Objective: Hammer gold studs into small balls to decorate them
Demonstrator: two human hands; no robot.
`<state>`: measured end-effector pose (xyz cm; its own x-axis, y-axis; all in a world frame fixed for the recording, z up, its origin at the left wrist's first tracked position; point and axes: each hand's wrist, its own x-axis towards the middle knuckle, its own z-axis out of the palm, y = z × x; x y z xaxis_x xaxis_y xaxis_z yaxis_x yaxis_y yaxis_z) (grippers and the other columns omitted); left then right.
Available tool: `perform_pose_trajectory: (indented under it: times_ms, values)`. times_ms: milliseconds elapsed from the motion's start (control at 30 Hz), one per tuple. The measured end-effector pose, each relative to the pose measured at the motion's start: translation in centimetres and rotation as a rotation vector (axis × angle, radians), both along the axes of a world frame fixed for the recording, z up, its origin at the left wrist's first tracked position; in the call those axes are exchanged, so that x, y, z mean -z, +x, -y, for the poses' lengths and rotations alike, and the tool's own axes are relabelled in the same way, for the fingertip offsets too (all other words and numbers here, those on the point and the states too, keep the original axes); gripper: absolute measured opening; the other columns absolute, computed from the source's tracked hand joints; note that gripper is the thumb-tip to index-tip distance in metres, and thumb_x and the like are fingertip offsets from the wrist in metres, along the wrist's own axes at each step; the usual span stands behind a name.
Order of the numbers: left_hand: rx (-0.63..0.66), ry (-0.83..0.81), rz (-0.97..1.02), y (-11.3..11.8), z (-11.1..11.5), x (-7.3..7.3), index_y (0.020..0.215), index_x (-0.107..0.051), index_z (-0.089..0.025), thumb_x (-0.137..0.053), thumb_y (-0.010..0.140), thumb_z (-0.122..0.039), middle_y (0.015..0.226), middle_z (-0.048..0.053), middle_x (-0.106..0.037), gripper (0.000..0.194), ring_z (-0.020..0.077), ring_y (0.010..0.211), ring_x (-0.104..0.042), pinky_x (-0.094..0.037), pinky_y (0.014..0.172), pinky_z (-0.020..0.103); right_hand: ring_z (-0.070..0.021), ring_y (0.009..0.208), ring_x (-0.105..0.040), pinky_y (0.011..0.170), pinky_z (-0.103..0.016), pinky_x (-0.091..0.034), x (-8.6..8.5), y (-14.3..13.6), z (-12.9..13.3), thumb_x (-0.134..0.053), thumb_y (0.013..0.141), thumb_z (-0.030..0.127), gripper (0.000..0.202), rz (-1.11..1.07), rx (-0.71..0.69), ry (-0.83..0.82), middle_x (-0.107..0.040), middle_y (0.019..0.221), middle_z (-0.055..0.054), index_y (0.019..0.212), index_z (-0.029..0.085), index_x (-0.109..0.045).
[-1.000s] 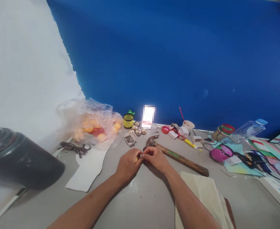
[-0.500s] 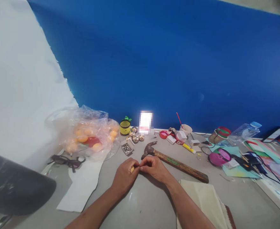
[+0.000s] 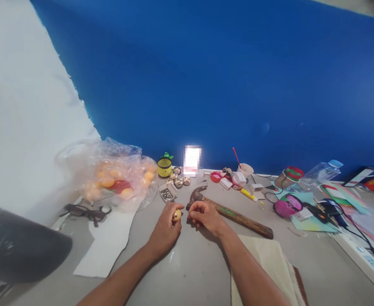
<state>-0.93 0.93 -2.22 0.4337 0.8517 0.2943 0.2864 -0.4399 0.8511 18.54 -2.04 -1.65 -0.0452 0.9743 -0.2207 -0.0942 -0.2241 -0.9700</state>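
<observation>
My left hand (image 3: 168, 227) is closed around a small yellow ball (image 3: 177, 215), with a shiny silver spot on its face. Just to the right, my right hand (image 3: 204, 217) has its thumb and fingertips pinched together; anything between them is too small to make out. A small gap parts the two hands. Beyond my left hand stands an open little box (image 3: 168, 194) of silver tacks. Several balls dotted with silver (image 3: 178, 181) lie behind it. A claw hammer (image 3: 231, 211) rests past my right hand, its head toward the hands.
To the left are a clear plastic bag (image 3: 117, 178) of orange balls, black glasses (image 3: 86, 211), white paper (image 3: 110, 242) and a dark cylinder (image 3: 24, 244). A folded cream cloth (image 3: 260, 259) lies under my right forearm. Paper cup (image 3: 246, 170) and power strip (image 3: 365, 255) are at right.
My hands have moved apart from fingertip contact, and the yellow ball shows more in my left hand. The whole view has shifted slightly.
</observation>
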Motion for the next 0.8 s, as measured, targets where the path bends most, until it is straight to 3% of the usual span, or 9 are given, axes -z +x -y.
perform_pose_trajectory:
  times_ms: [200,400,633,800]
  values:
    - [-0.013,-0.107,-0.011,-0.11,-0.35,0.06,0.12,-0.065,-0.021,-0.066,0.085,-0.03,0.116,0.007,-0.072,0.035,0.0236,0.103,-0.069,-0.055,0.097,0.04,-0.0083,0.052,-0.056,0.05,-0.021,-0.042,-0.41,0.46,-0.09,-0.095,0.06,0.046,0.044,-0.109,0.033,0.014,-0.073,0.074,-0.002,0.083,0.018,-0.069]
    - [-0.008,-0.031,0.008,0.13,-0.05,-0.47,0.115,-0.067,-0.02,-0.065,0.083,-0.027,0.115,0.007,-0.071,0.033,0.0223,0.103,-0.068,-0.055,0.094,0.036,-0.0082,0.052,-0.054,0.05,-0.021,-0.041,-0.4,0.69,-0.02,-0.097,0.058,0.046,0.045,-0.161,0.032,0.003,-0.072,0.072,-0.001,0.081,0.018,-0.07]
    - [-0.027,-0.143,0.034,0.3,-0.21,-0.26,0.124,-0.064,-0.019,-0.067,0.081,-0.029,0.116,0.007,-0.072,0.045,0.0206,0.095,-0.069,-0.056,0.085,0.034,-0.0078,0.055,-0.055,0.053,-0.021,-0.041,-0.9,0.83,0.23,-0.097,0.059,0.047,0.045,-0.153,0.006,0.004,-0.073,0.075,-0.002,0.08,0.017,-0.07]
    - [-0.013,-0.081,0.011,0.34,-0.18,-0.36,0.116,-0.066,-0.019,-0.066,0.079,-0.027,0.115,0.007,-0.072,0.038,0.0208,0.096,-0.067,-0.055,0.086,0.034,-0.0085,0.057,-0.056,0.054,-0.021,-0.041,-0.76,0.85,0.21,-0.097,0.059,0.047,0.045,-0.131,0.001,0.008,-0.074,0.076,-0.002,0.081,0.018,-0.072]
